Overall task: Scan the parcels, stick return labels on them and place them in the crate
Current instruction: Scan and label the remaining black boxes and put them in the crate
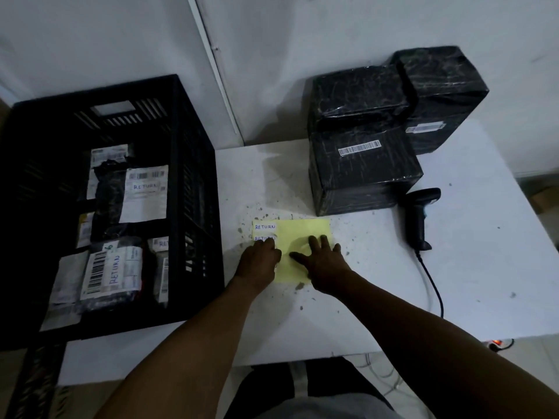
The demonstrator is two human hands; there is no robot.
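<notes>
Return labels [265, 227] partly hidden under left hand [257, 261] pinching one, right hand [325, 261] spread flat

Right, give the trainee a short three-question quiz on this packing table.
1. True or false: the barcode scanner is in the right hand.
2. How many black wrapped boxes stand on the table?
3. Which hand works at the RETURN labels on the yellow sheet: A) left hand, B) right hand, C) neither?

Key
1. False: it lies on the table, right of the sheet.
2. Three.
3. A: its fingers curl at the sheet's left edge, while the right hand presses flat on the sheet.
</notes>
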